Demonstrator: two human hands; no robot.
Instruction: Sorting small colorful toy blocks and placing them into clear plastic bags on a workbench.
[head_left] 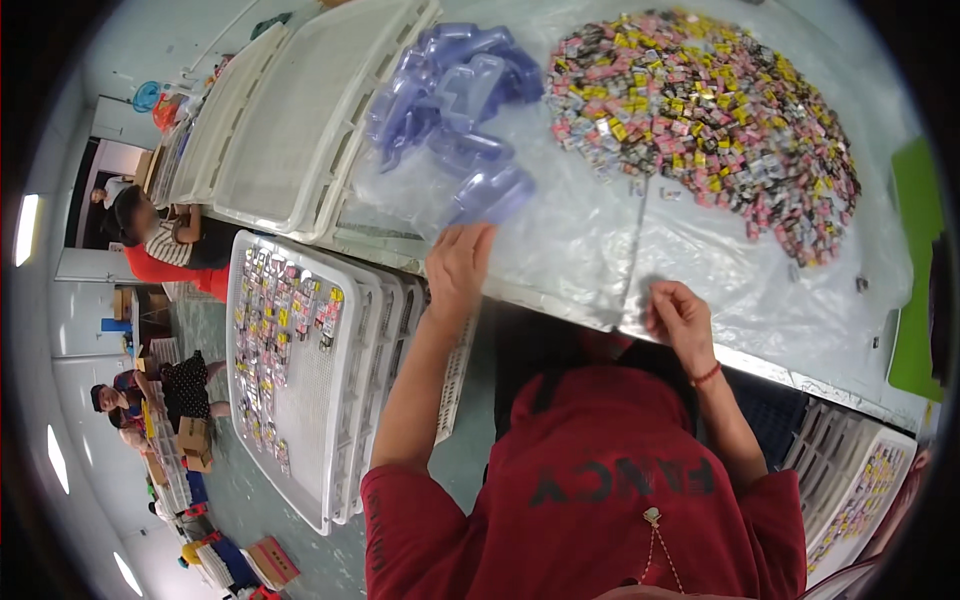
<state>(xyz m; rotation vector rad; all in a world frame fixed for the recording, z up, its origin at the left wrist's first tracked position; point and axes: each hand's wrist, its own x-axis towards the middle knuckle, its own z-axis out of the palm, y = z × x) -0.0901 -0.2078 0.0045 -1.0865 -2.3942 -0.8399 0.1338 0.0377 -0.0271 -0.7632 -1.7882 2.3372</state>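
My left hand (462, 265) reaches over the table's near edge, fingers closed on the end of a translucent bluish-purple plastic shell (497, 195), which is smeared by motion. Beyond it lies a loose heap of similar shells (455, 85). My right hand (680, 322) is at the near table edge with thumb and fingers curled together; anything between the fingertips is too small to make out. A large pile of small pink, yellow, black and clear pieces (715, 115) spreads over the far right of the table, several strays lying apart from it.
Clear plastic sheeting (570, 240) covers the table. White mesh trays (285, 130) lean at the left. Below them, stacked white trays (305, 400) carry rows of small pieces. More trays (850, 500) stand at lower right, near a green panel (912, 270). Other people (165, 240) are at the far left.
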